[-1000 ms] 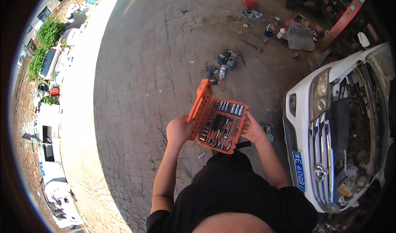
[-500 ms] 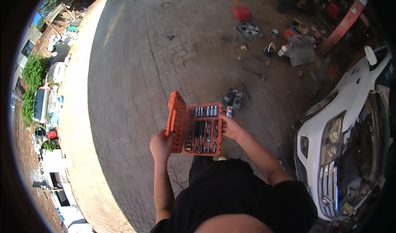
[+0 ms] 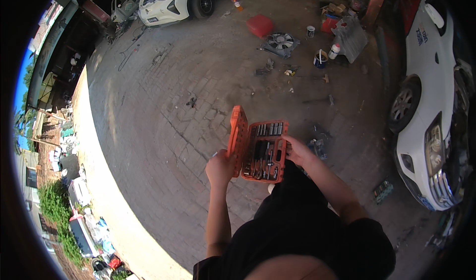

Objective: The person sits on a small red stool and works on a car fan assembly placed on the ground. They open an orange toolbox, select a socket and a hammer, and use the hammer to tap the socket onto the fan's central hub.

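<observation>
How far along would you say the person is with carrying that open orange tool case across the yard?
Done: the orange tool case is off the ground with its lid open, sockets and wrenches seated in the tray. In hand: the left hand grips the lid side, the right hand the tray's far edge. Left: the case is not yet set down, and no tool has been taken out; the white car stands to the right.

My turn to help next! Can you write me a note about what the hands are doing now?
Left hand: grip on the raised lid side of the open orange tool case.
Right hand: holding the case's right edge.
Case: carried open at waist height over the brick paving; sockets and tools sit in its tray.
Done: case open.
Left: no tool taken out, case not set down.
</observation>
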Available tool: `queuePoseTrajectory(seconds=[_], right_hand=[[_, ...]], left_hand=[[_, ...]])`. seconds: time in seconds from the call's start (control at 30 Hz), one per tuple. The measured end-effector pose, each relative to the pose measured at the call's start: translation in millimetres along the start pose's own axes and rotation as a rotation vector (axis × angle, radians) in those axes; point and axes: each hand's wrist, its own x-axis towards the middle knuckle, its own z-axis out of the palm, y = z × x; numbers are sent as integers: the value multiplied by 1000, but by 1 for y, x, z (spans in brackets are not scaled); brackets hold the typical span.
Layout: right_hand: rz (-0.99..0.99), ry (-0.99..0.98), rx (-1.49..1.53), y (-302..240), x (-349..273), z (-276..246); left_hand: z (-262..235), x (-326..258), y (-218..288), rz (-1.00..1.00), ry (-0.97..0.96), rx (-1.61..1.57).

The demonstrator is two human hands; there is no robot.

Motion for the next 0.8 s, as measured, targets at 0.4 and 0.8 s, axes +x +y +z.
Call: queuePoseTrajectory(seconds=[0.4,0.8], right_hand=[[-100,-49,167,-235,271,152],[-165,146,482,-451,535,257]], left_hand=[[-8,421,12,125,-99,37],[-23,832,78,355,-120,106]])
